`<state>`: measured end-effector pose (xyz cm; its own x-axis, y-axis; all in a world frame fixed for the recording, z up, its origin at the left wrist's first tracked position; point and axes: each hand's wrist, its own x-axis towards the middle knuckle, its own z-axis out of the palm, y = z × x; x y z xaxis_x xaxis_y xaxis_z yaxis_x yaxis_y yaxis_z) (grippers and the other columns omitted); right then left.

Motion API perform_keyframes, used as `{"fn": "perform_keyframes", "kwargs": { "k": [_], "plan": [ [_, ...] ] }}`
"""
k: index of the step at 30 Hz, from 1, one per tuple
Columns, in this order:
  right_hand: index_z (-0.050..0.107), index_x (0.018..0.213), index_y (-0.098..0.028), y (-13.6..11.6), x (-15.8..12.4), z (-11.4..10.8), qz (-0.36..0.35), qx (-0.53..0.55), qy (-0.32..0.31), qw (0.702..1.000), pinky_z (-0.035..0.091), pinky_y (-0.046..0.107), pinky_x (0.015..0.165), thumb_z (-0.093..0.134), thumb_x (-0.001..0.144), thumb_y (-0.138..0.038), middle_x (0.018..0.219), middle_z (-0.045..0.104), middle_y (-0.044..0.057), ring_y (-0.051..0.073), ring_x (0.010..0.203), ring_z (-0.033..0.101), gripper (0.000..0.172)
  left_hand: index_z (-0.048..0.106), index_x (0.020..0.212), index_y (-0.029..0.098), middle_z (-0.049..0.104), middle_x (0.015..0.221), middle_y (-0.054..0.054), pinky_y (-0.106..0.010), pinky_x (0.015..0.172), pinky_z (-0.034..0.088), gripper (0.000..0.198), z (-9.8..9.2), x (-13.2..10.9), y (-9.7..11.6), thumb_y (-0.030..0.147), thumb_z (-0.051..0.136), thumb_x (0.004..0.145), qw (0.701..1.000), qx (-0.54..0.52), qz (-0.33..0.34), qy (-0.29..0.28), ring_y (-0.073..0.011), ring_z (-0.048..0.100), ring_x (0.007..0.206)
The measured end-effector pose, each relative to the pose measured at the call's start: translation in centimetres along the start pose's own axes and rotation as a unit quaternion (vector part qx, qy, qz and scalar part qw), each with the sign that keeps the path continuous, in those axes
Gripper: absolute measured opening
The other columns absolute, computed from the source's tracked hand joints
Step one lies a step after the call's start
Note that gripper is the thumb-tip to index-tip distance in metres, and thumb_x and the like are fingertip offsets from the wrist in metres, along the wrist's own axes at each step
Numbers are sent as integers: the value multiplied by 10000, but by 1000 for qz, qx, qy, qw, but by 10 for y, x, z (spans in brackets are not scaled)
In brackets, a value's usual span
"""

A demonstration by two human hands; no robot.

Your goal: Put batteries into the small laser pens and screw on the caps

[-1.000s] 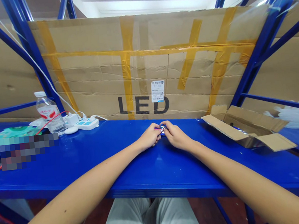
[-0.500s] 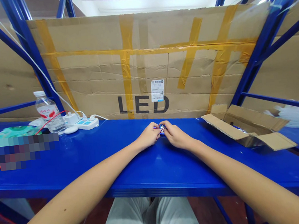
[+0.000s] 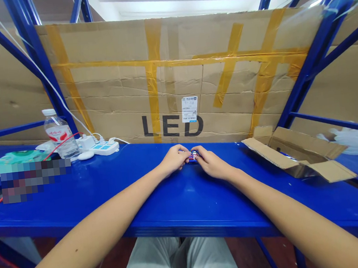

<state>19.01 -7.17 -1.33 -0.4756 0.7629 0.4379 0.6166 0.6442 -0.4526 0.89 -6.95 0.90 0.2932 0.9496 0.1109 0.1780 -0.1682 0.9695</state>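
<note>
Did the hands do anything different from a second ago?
Barely. The left hand and right hand kept pinching the small part between them, sinking a little toward the table. The part looks turned: its shiny round face showed before, coloured stripes show now. The bottle, power strip and box stayed put.

On our shelf [image 3: 186, 201]: bottle [image 3: 58, 134] and power strip [image 3: 103, 148] left; carton [image 3: 299, 155] right; small part [image 3: 193, 157] centre, between our left hand [image 3: 174, 159] and right hand [image 3: 210, 162]; cardboard panel [image 3: 192, 73] behind.
</note>
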Motion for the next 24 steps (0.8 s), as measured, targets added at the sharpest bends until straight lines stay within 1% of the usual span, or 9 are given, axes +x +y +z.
{"fn": "perform_keyframes", "kwargs": {
  "k": [2, 4, 6, 8, 11, 15, 18, 22, 24],
  "plan": [
    [494, 1187, -182, 2, 0, -3, -2, 5, 10, 1000, 460, 352, 838, 393, 963, -229, 1093, 662, 116, 210, 960, 624, 249, 526, 829, 164, 552, 570, 37, -180, 370, 311, 84, -5, 3, -2, 173, 607, 849, 1000, 2, 4, 1, -54, 429, 389],
    [515, 1155, -184, 4, 0, -6, 6, 9, 22, 1000, 464, 350, 825, 419, 947, -224, 1034, 670, 95, 204, 927, 625, 233, 544, 830, 154, 583, 593, 17, -186, 370, 332, 78, -11, 6, -4, 167, 620, 838, 1000, 0, 11, -4, -61, 458, 397],
    [528, 1121, -183, 6, 0, -9, 29, 26, 22, 999, 478, 327, 742, 439, 926, -223, 879, 670, 55, 186, 797, 627, 218, 557, 827, 138, 614, 631, -11, -190, 371, 353, 50, -17, 9, -4, 117, 603, 827, 1000, -9, 14, -5, -71, 495, 421],
    [519, 1113, -184, 6, 1, -11, 65, 72, 5, 995, 468, 291, 611, 459, 907, -240, 696, 619, -6, 159, 611, 590, 222, 568, 836, 121, 641, 680, -38, -195, 375, 373, 44, -21, 10, -4, 81, 581, 822, 1000, -22, 12, -5, -84, 536, 459],
    [507, 1071, -182, 5, 1, -12, 111, 181, -27, 977, 445, 258, 508, 531, 859, -280, 591, 565, -53, 133, 481, 544, 234, 573, 883, 107, 656, 710, -50, -200, 384, 394, 51, -23, 10, -4, 90, 576, 834, 999, -35, 29, -13, -86, 550, 466],
    [566, 880, -151, 0, 3, -16, 124, 301, -82, 942, 500, 289, 589, 611, 801, -382, 676, 655, 21, 150, 559, 626, 248, 569, 960, 117, 602, 595, 16, -195, 399, 386, 130, -20, 9, -6, 140, 608, 838, 995, -14, 84, -58, -60, 477, 383],
    [601, 792, -138, -5, 3, -18, 136, 357, -105, 918, 518, 329, 664, 624, 781, -456, 685, 682, 55, 177, 610, 659, 319, 596, 955, 124, 570, 589, 35, -194, 415, 379, 134, -17, 6, -7, 164, 609, 828, 989, 7, 121, -86, -59, 468, 404],
    [605, 785, -141, -8, 1, -14, 132, 386, -103, 907, 501, 337, 693, 645, 763, -423, 648, 684, 48, 184, 608, 661, 286, 647, 954, 131, 602, 652, 20, -201, 458, 368, 166, -15, 3, -6, 214, 628, 811, 982, 42, 151, -108, -57, 453, 452],
    [604, 790, -143, -9, 1, -11, 134, 392, -101, 905, 489, 330, 679, 648, 760, -396, 620, 667, 34, 180, 597, 653, 258, 664, 946, 133, 627, 678, 6, -207, 514, 392, 167, -14, 1, -5, 211, 635, 801, 980, 49, 159, -106, -71, 495, 513]
  ]
}}
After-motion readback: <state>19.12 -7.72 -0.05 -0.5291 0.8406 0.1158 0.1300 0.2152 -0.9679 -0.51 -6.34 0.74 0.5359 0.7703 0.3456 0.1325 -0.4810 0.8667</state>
